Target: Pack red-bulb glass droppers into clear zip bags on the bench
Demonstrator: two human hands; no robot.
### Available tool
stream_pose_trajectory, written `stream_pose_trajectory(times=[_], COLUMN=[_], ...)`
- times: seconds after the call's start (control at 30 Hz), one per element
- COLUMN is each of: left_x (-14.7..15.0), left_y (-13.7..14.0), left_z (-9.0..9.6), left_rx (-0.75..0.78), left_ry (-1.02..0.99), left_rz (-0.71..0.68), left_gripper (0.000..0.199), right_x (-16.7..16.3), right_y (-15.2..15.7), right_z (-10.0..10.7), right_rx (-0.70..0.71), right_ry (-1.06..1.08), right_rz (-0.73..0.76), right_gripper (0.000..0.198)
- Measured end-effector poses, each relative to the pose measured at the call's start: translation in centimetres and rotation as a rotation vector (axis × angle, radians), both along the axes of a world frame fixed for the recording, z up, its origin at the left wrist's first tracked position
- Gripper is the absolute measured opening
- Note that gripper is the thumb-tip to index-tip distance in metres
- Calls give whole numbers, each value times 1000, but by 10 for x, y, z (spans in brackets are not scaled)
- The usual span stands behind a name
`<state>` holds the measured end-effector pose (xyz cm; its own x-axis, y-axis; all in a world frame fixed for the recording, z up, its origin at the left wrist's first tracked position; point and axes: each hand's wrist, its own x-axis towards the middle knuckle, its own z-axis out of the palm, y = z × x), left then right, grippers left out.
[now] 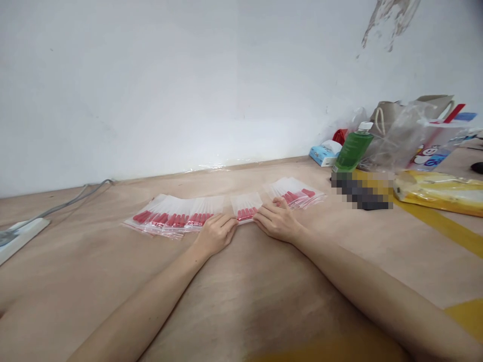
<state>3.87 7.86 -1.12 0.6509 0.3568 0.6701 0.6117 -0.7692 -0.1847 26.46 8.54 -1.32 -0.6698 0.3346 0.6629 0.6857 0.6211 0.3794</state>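
Note:
A small clear zip bag (246,202) with several red pieces inside lies flat on the table between my hands. My left hand (218,232) is closed with its fingertips at the bag's lower left corner. At the lower right corner, my right hand (277,220) grips the same bag, its fingers bent together. Left of it spreads a fanned row of similar bags (166,213), each showing red pieces near the lower edge. Another fanned pile of these bags (294,193) lies just beyond my right hand, partly covered by it.
On the right stand a green bottle (353,148), a blue tissue pack (323,153) and plastic and paper bags (396,130). A yellow package (441,192) lies in front of them. At far left is a white power strip (24,236) with a grey cable (71,201). A wall (151,90) closes the back.

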Motion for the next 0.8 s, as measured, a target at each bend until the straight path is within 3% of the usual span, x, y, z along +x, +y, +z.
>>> stream_pose_trajectory(times=[0.37,0.53,0.67,0.8], left_x=[-8,-8,-12,-30], left_y=[2,-1,1,5], left_z=[0,-1,6,24], left_rx=[-32,-197,-342,-324], left_ry=[-12,-33,-25,29], left_rz=[10,5,-33,-8], left_gripper=[14,15,20,23], right_x=[16,12,17,29], right_y=[4,3,1,1], right_z=[1,3,10,13], right_rx=[35,-21,-177,-211], right_ry=[-62,-91,-32,173], right_rz=[-99,-105,-72,-357], right_gripper=[30,31,35,48])
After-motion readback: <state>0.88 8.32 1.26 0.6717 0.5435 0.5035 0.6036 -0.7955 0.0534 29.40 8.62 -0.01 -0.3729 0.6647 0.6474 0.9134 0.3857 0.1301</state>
